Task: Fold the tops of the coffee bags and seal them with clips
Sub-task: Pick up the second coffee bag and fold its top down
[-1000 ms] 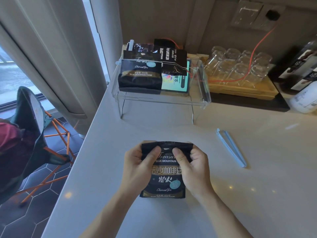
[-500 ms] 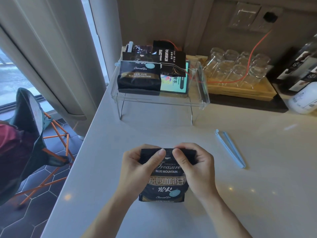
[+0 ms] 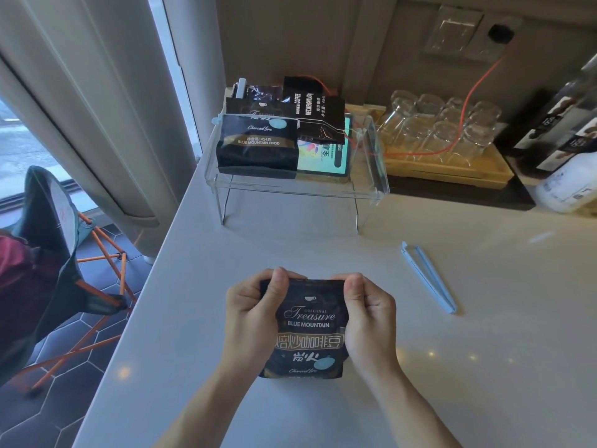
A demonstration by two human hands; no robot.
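Observation:
A black coffee bag [image 3: 308,331] with "Treasure Blue Mountain" print stands on the white counter [image 3: 452,367] in front of me. My left hand [image 3: 250,313] pinches its top left corner and my right hand [image 3: 368,313] pinches its top right corner, thumbs on the front face, and the top edge is folded over. A light blue sealing clip [image 3: 428,278] lies on the counter to the right of the bag, apart from both hands. Further back, more black coffee bags [image 3: 258,145] sit on a clear acrylic shelf [image 3: 371,185], one with a blue clip across its top.
A wooden tray [image 3: 452,171] with several upturned glasses stands at the back right, with an orange cable over it. A white bottle [image 3: 568,185] sits far right. The counter's left edge drops to a tiled floor with a folding chair [image 3: 48,240].
Both hands slid outward from the middle of the bag's top toward its corners, and more of the bag's front print now shows. The clip has not moved.

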